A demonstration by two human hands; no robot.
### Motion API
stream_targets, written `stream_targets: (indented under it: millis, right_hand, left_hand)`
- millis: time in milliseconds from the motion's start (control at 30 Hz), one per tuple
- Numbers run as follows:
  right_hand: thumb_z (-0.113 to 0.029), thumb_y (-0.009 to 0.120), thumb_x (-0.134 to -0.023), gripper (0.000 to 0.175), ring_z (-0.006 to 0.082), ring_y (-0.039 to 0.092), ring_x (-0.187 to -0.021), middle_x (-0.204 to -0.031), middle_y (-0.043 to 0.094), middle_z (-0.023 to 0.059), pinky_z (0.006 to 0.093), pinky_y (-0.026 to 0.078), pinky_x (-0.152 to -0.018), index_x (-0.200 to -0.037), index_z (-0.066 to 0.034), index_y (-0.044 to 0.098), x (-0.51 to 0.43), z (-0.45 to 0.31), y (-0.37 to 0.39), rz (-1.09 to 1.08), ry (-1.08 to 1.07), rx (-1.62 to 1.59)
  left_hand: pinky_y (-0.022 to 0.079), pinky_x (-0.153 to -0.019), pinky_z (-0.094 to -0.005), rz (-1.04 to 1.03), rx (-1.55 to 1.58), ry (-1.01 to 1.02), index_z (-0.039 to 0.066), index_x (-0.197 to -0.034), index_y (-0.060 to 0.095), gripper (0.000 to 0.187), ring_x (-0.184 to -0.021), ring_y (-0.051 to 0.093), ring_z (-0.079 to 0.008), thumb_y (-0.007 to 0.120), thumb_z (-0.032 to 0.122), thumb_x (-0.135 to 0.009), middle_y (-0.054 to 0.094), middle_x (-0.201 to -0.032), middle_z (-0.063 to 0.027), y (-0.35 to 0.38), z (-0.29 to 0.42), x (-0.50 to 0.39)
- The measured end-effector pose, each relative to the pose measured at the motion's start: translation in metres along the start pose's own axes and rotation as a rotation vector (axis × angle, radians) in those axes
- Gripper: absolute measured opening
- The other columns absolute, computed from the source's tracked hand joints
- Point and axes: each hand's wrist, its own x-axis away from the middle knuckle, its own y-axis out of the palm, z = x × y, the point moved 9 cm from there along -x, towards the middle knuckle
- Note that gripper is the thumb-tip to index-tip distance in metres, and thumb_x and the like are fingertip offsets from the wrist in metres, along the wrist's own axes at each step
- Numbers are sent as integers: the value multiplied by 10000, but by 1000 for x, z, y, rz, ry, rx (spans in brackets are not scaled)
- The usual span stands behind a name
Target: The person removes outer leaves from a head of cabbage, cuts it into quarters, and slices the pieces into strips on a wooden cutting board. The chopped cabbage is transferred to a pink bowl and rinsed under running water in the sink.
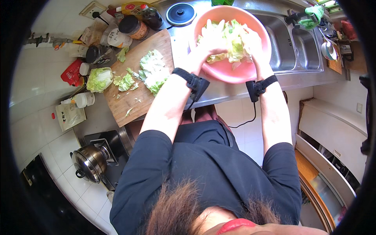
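Torn napa cabbage leaves lie in a pink plastic basin on the steel counter. My left hand reaches in over the left rim and holds leaves, its fingers spread behind them and its thumb in front. On the other side, my right hand is around the same bunch; leaves and glare hide part of its fingers. Left of the basin is a wooden cutting board, tilted in view. Cut leaves and small scraps rest on it, with a napa cabbage piece at its left edge.
Right of the basin is a double steel sink with a green cloth on its faucet. A round kettle base, a dark sauce bottle and several jars line the back. A steel pot sits by the gas stove.
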Motion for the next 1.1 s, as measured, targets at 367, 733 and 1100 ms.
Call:
stream_targets:
  millis: [367, 733, 1100]
  right_hand:
    - [-121, 582, -908, 287, 325, 673, -1039, -1137, 685, 148, 471, 529, -881, -1175, -83, 680, -53, -100, 60, -111, -289, 458]
    - [-50, 552, -890, 400, 358, 707, -925, -1158, 658, 131, 467, 579, -753, -1253, -191, 647, -8, -384, 344, -533, -649, 47]
    - [-76, 645, -846, 266, 320, 710, -831, -1006, 683, 85, 445, 593, -700, -1098, -148, 689, 14, -419, 375, -415, -800, -17]
  left_hand:
    - [536, -936, -391, 435, -342, 29, 26, -1132, 711, 279, -1050, 680, -349, 615, 69, -874, 706, -1128, -186, -149, -15, 77]
    - [275, -1163, -558, 930, -917, -566, 84, -1426, 498, 610, -1414, 330, -468, 680, 127, -846, 336, -1525, -256, -310, -113, 356]
    - [202, -1206, -552, 925, -470, -274, 36, -1555, 283, 781, -1491, 203, -478, 679, 212, -905, 193, -1609, -289, -325, -128, 301]
